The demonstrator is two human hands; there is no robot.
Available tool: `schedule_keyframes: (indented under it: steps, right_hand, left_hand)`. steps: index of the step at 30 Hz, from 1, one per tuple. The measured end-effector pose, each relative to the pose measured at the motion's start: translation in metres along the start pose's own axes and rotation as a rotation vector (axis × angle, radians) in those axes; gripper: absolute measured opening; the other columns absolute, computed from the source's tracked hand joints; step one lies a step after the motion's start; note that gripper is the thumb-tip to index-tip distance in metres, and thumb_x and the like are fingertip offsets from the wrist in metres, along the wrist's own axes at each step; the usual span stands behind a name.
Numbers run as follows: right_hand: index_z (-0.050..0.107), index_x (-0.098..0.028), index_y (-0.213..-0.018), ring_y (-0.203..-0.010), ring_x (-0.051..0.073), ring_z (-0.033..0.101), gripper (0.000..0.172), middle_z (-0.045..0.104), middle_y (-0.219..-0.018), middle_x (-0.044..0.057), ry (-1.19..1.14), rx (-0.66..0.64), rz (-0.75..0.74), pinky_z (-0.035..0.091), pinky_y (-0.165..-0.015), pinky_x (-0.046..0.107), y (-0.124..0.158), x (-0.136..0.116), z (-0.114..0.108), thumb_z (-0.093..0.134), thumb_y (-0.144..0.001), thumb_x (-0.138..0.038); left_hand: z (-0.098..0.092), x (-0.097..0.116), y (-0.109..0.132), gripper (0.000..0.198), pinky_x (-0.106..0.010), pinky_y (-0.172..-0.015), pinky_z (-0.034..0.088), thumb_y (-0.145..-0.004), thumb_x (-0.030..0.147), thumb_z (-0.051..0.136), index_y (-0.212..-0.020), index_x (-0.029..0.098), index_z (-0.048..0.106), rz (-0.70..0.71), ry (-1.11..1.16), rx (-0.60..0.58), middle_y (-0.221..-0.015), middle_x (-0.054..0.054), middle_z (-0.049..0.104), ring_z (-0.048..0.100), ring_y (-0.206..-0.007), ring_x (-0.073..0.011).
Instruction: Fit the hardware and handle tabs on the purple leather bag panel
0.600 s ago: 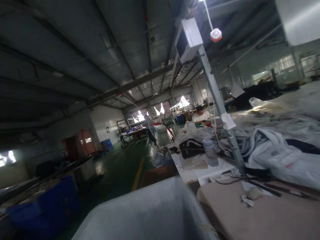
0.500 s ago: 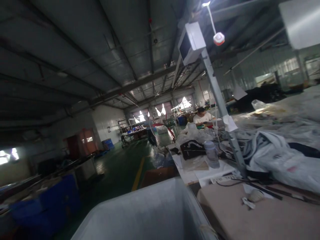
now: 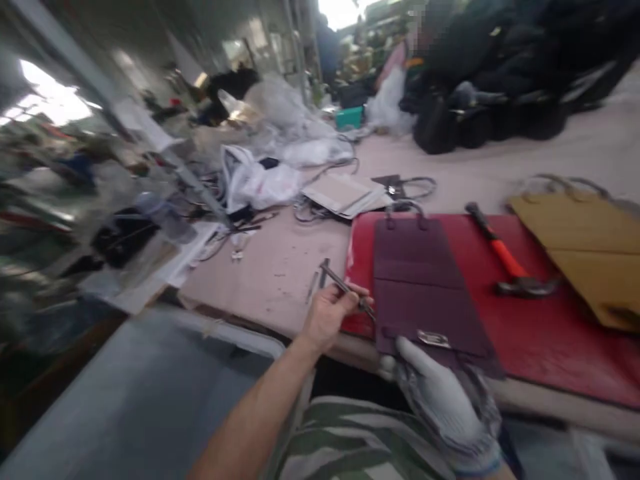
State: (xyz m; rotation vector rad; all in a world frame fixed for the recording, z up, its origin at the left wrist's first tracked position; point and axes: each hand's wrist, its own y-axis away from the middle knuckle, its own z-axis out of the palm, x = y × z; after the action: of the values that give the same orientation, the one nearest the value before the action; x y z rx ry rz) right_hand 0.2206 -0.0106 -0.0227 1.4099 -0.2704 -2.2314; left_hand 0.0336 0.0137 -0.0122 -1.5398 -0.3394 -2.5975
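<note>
Stretching away from the wearer, a pale-topped table. Red mat along its near edge. Purple panel with two handle loops flat on the mat, left part; ochre panel at the right. Hammer, orange and black handle, lying between the panels, head toward the near edge. Right hand, gloved, at the purple panel's near edge; cannot tell whether it grips. Left hand, bare, by the mat's left edge, fingers closed around a slim metal tool, held slanting. Smallest: metal clasp near the purple panel's near edge.
</note>
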Motion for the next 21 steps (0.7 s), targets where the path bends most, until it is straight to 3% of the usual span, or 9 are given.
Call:
schedule_keyframes:
  steps: [2,5,9,14,19,21]
  right_hand:
    - [0.070,-0.022,-0.091,-0.061,0.018,0.064,0.029,0.069,-0.082,0.002,-0.034,0.082,-0.011,0.058,-0.055,0.034,0.007,0.002,-0.005,0.085,-0.076,-0.041]
    - [0.069,-0.020,-0.083,-0.051,0.015,0.060,0.026,0.067,-0.075,0.000,-0.101,0.069,-0.067,0.057,-0.052,0.033,0.001,0.009,0.007,0.087,-0.070,-0.034]
    - [0.071,-0.020,-0.086,-0.059,0.016,0.061,0.018,0.069,-0.077,0.001,-0.108,0.018,-0.118,0.057,-0.054,0.030,-0.004,0.018,0.012,0.081,-0.075,-0.029]
    - [0.072,-0.023,-0.099,-0.078,0.020,0.065,0.028,0.072,-0.090,0.002,-0.131,0.023,-0.149,0.057,-0.057,0.030,-0.006,0.026,0.005,0.082,-0.072,-0.024]
    - [0.074,-0.023,-0.083,-0.073,0.019,0.062,0.006,0.069,-0.074,0.000,-0.118,-0.068,-0.134,0.058,-0.070,0.035,-0.010,0.032,0.000,0.075,-0.079,-0.027]
    - [0.073,-0.023,-0.075,-0.074,0.020,0.063,0.008,0.068,-0.069,0.001,-0.081,-0.090,-0.151,0.058,-0.080,0.038,-0.010,0.031,-0.001,0.073,-0.081,-0.028]
  left_hand:
    - [0.003,0.000,-0.005,0.044,-0.030,-0.081,0.062,-0.068,0.047,0.092,-0.090,0.013,0.076,0.010,-0.021,-0.060,-0.088,-0.007,0.078,0.076,-0.082,-0.0193]
    - [0.001,0.002,-0.008,0.038,-0.028,-0.082,0.061,-0.076,0.044,0.087,-0.094,0.013,0.076,0.012,-0.096,-0.150,-0.093,-0.008,0.078,0.077,-0.087,-0.0199]
    - [-0.002,-0.005,-0.008,0.036,-0.029,-0.083,0.062,-0.080,0.044,0.084,-0.097,0.013,0.076,0.006,-0.164,-0.207,-0.094,-0.010,0.079,0.078,-0.089,-0.0214]
    - [-0.005,-0.012,-0.005,0.034,-0.030,-0.083,0.063,-0.083,0.043,0.082,-0.097,0.013,0.075,0.008,-0.172,-0.216,-0.094,-0.011,0.079,0.078,-0.089,-0.0225]
    - [-0.006,-0.011,-0.001,0.032,-0.031,-0.084,0.063,-0.085,0.043,0.080,-0.098,0.014,0.075,0.019,-0.115,-0.204,-0.097,-0.009,0.079,0.078,-0.091,-0.0231]
    - [-0.006,-0.009,0.000,0.032,-0.032,-0.084,0.064,-0.084,0.042,0.081,-0.097,0.014,0.074,0.017,-0.098,-0.210,-0.098,-0.009,0.079,0.078,-0.090,-0.0233]
